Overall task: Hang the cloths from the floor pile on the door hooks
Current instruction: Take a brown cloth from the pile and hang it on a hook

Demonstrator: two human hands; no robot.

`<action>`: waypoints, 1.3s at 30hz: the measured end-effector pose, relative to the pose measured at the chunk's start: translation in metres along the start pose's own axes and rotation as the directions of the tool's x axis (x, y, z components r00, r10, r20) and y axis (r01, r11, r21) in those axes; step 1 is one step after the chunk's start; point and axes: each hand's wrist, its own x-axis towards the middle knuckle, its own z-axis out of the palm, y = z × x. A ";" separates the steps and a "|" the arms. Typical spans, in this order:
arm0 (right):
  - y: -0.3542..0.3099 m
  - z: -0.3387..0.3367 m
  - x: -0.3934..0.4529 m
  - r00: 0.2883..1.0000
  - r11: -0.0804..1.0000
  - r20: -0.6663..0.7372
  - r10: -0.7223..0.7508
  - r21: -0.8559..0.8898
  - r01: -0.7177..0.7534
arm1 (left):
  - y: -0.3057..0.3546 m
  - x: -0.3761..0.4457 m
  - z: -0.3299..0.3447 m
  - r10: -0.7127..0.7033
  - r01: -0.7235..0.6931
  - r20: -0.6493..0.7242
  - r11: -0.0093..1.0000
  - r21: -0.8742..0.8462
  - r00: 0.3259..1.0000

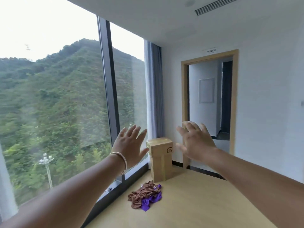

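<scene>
Cloths (pixel 145 195): one floor pile at 6 o'clock, brown and purple tangled, near cardboard box (pixel 160 159). Left hand (pixel 130 146) and right hand (pixel 196 143) raised, fingers spread wide, holding nothing.

Your cloth pile (pixel 145 195) lies on the floor (pixel 197 203) before the box (pixel 160 160), window (pixel 57 96) left, doorway (pixel 209 102) behind.

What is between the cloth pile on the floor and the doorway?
In the head view, a tall cardboard box stands on the floor just behind the cloth pile. Beyond it, bare floor runs to the doorway.
</scene>
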 end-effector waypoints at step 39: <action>0.460 0.230 0.136 0.845 0.806 0.054 0.532 -0.336 -0.487 | 0.333 0.523 0.261 0.391 -0.457 -0.252 0.833 -0.313 0.885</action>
